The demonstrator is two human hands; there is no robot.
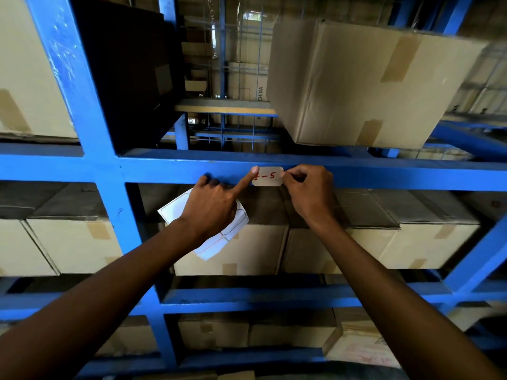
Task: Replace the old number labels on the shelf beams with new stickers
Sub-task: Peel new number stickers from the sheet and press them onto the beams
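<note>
— Both grips are at the small white paper label with red handwriting (267, 176) on the blue steel shelf beam (164, 171)?

— Yes. Left hand (212, 205) presses its straight forefinger on the label's left end, other fingers curled, with a white sticker backing sheet (219, 242) tucked under the palm; how it is gripped is hidden. Right hand (307, 190) pinches the label's right edge, fingers curled tight.

— Readable?

— Only "-5"; the fingertip covers the first character. Brown cardboard boxes (356, 83) sit above and below.
</note>
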